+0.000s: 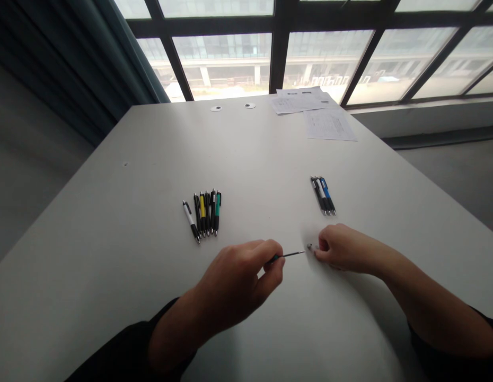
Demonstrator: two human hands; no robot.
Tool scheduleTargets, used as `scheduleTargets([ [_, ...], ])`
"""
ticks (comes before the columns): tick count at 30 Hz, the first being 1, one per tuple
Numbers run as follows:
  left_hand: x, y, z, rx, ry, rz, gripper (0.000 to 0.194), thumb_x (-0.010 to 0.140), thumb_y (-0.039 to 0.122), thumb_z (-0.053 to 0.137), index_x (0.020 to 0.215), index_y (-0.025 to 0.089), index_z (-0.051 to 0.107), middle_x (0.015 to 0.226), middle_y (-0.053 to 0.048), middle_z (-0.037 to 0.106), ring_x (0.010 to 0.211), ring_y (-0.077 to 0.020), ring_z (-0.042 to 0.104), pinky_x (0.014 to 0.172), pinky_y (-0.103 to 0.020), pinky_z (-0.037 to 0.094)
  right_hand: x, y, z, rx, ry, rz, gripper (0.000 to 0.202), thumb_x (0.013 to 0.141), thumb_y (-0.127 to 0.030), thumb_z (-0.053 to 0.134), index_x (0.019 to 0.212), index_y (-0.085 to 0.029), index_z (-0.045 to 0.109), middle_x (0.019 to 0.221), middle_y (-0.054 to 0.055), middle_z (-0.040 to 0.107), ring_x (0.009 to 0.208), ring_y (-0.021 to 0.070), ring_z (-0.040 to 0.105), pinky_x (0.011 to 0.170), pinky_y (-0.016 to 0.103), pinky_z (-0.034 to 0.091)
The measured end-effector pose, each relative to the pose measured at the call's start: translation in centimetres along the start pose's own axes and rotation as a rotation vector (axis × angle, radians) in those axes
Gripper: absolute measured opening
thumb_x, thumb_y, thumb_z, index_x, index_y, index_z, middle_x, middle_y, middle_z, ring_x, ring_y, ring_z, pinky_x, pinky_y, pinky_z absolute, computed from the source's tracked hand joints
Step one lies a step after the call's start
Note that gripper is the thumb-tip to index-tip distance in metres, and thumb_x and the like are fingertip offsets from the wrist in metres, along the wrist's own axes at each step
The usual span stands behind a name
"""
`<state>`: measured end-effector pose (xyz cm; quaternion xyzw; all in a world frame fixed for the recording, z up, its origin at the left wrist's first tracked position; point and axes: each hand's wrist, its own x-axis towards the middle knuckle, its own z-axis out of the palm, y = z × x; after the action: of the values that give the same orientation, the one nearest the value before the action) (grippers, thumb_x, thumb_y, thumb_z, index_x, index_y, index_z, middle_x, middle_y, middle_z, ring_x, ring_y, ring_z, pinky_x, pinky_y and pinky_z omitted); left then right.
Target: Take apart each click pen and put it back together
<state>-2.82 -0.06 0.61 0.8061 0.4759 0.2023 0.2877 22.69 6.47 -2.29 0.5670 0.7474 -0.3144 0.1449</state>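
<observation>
Bench (250, 154): white, before a window (222, 61).
Pen part (292, 254): slim, dark, with a fine pale tip pointing right; above the bench's near half.
Left hand (244, 276): pinched around its other end.
Right hand (344, 246): curled beside a small grey piece (309, 246); whether gripped, cannot tell.

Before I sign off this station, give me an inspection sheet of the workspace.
Surface: white table, with a small mark or scrap toward the left, too small to identify.
Work items: a row of pens left of centre; a smaller pen group on the right; a thin rod in hand; a small tip at the right fingertips.
Clutter: printed papers and two white discs at the far edge.
Hands: left hand pinches the rod, its end pointing toward the tip; right hand is curled, grip unclear.
Cables: nothing seen.
Surroundings: windows beyond the table, dark curtain on the left.
</observation>
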Motion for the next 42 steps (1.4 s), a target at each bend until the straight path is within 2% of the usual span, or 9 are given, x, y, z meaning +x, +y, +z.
scheduleTargets([
  [5,-0.1,0.4,-0.2,-0.054,0.07,0.051,0.011,0.096,0.019,0.054,0.09,0.018,0.062,0.069,0.005,0.057,0.057,-0.0079,0.044,0.057,-0.022,0.036,-2.2,-0.4,-1.5,0.44,-0.06,-0.066,0.031,0.088,-0.041,0.069,0.069,-0.016,0.067,0.059,0.003,0.07,0.051,0.0159,0.065,0.051,0.024,0.05],
  [11,-0.4,1.1,-0.1,-0.304,0.03,0.049,0.011,0.099,0.02,0.051,0.096,0.019,0.062,0.077,0.004,0.063,0.064,-0.0076,0.051,0.064,-0.02,0.042,-4.1,-3.3,-0.4,1.141,-0.021,-0.48,0.026,0.08,-0.033,0.083,0.101,-0.018,0.079,0.069,0.002,0.074,0.057,0.013,0.067,0.052,0.023,0.058],
  [17,-0.5,1.2,-0.3,-0.411,-0.051,-0.017,0.016,0.102,0.027,0.05,0.095,0.02,0.062,0.076,0.003,0.061,0.067,-0.0096,0.054,0.065,-0.022,0.043,-3.9,-4.8,1.2,1.279,0.184,-0.604,0.009,0.082,-0.024,0.082,0.087,-0.017,0.08,0.067,0.003,0.074,0.056,0.0149,0.07,0.049,0.024,0.06],
  [22,-0.6,1.0,-0.2,-0.474,-0.003,-0.085,0.019,0.104,0.034,0.049,0.099,0.021,0.06,0.076,0.003,0.062,0.062,-0.009,0.05,0.061,-0.023,0.043,-4.7,-1.9,-1.4,1.331,0.553,-0.577,0.009,0.088,-0.032,0.077,0.089,-0.024,0.076,0.068,0.001,0.071,0.051,0.0141,0.064,0.041,0.024,0.052],
  [26,-0.5,0.4,0.1,-0.581,0.091,-0.191,0.027,0.107,0.043,0.041,0.115,0.024,0.059,0.085,0.002,0.065,0.057,-0.0085,0.047,0.055,-0.022,0.042,-4.4,1.3,-4.0,0.969,0.661,-0.407,0.028,0.095,-0.044,0.065,0.08,-0.021,0.07,0.07,0.004,0.069,0.055,0.0166,0.064,0.05,0.029,0.052],
  [29,-0.3,0.2,0.4,-0.624,0.115,-0.243,0.03,0.107,0.042,0.039,0.119,0.022,0.058,0.095,-0.002,0.067,0.064,-0.0097,0.054,0.059,-0.024,0.048,-2.8,2.0,-4.0,0.443,0.364,-0.12,0.034,0.096,-0.045,0.058,0.075,-0.019,0.065,0.065,0.004,0.068,0.055,0.0171,0.063,0.055,0.029,0.049],
  [32,0.0,0.0,0.5,-0.68,0.09,-0.303,0.029,0.106,0.04,0.041,0.118,0.019,0.057,0.093,-0.004,0.067,0.069,-0.0124,0.064,0.068,-0.028,0.055,-0.8,1.7,-2.9,0.018,0.137,-0.027,0.036,0.096,-0.035,0.052,0.065,-0.019,0.056,0.066,0.005,0.067,0.057,0.0163,0.059,0.056,0.028,0.04],
  [37,0.4,-0.1,0.2,-0.806,0.056,-0.378,0.03,0.1,0.041,0.052,0.115,0.016,0.057,0.085,-0.003,0.068,0.08,-0.0191,0.073,0.077,-0.036,0.062,0.9,1.7,-1.6,-0.11,0.142,-0.024,0.033,0.095,-0.029,0.049,0.064,-0.019,0.054,0.069,0.007,0.065,0.063,0.0181,0.057,0.059,0.03,0.034],
  [42,0.8,-0.4,0.0,-0.71,0.081,-0.349,0.022,0.091,0.035,0.067,0.1,0.015,0.068,0.087,-0.004,0.068,0.079,-0.0158,0.068,0.073,-0.029,0.06,1.0,2.2,-1.6,-0.138,0.12,-0.014,0.03,0.094,-0.028,0.051,0.067,-0.018,0.06,0.073,0.009,0.068,0.066,0.0192,0.059,0.06,0.029,0.035],
])
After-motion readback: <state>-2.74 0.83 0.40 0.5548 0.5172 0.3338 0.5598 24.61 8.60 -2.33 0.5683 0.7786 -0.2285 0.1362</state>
